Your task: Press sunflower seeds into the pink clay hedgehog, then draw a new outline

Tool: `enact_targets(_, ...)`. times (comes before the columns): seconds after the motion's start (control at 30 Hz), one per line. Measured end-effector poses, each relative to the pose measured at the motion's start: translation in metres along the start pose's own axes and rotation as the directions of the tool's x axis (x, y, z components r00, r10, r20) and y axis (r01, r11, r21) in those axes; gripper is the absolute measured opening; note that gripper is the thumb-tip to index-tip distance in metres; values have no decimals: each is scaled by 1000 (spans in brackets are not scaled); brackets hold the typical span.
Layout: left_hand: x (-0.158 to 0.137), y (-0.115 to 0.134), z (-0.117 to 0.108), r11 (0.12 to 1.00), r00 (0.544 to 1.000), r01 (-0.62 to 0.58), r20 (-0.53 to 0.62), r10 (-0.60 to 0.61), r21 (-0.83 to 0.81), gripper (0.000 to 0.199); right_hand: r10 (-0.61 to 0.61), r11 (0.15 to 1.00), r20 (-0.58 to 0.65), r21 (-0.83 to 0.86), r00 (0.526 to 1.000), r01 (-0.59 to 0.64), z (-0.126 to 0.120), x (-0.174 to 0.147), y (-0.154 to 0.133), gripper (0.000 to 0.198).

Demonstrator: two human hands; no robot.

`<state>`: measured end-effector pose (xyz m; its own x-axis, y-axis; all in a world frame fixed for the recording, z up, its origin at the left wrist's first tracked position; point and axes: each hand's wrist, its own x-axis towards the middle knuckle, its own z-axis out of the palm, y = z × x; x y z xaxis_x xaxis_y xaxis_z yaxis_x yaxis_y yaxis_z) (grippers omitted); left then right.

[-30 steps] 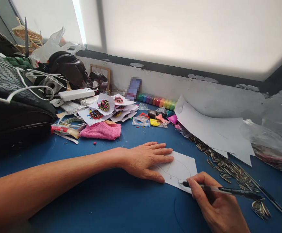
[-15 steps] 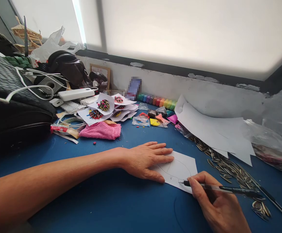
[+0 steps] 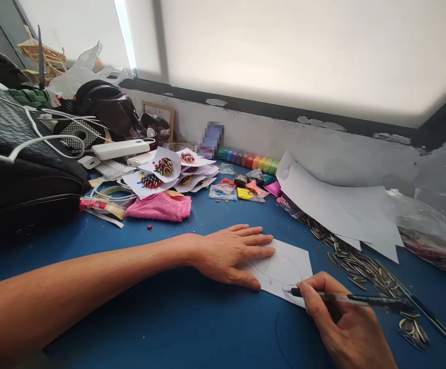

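A small white sheet of paper (image 3: 284, 261) lies on the blue table, with a rounded outline and short strokes drawn on it in thin dark line. My left hand (image 3: 238, 253) rests flat across the sheet's left part, fingers spread, covering some of the drawing. In my right hand (image 3: 338, 318) a black pen (image 3: 322, 295) is gripped, its tip at the lower edge of the outline. Just right of that hand lie striped sunflower seeds (image 3: 376, 277), partly behind the pen.
Large white sheets (image 3: 334, 205) lie at the right beside a clear plastic bag (image 3: 430, 225). Small packets of coloured clay (image 3: 246, 192) sit at the back. Decorated paper pieces (image 3: 163, 166), a pink cloth (image 3: 159, 206) and a black bag (image 3: 23, 179) are at the left.
The pen tip has shifted very slightly downward on the paper. My left hand and the sheet have stayed where they were.
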<state>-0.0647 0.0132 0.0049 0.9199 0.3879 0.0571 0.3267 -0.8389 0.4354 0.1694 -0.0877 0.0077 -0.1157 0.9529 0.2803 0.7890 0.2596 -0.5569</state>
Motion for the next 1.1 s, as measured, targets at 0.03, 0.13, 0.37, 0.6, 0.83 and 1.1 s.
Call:
enact_targets(0.03,0,0,0,1000,1000,-1,-4,1,-2,72,-4,1000,-2,-5,1000,4,0,1,0,34)
enact_targets(0.13,0,-1,1,1000,1000,-8,-12,8,-4,72,-17,1000,-13,0,1000,17,0,1,0,34)
enact_targets(0.37,0,1,0,1000,1000,-1,4,1,7,73,11,1000,-29,23,1000,-10,1,-1,2,34)
enact_targets(0.6,0,0,0,1000,1000,6,-2,-6,-4,73,69,994,-129,90,989,-57,-2,1,4,24)
enact_targets(0.83,-1,4,-1,998,999,44,-27,-45,-55,77,194,967,-112,189,975,-170,0,3,14,33)
enact_targets(1.1,0,6,-5,973,992,103,-54,-117,-207,90,314,895,-77,357,946,-268,0,1,11,43)
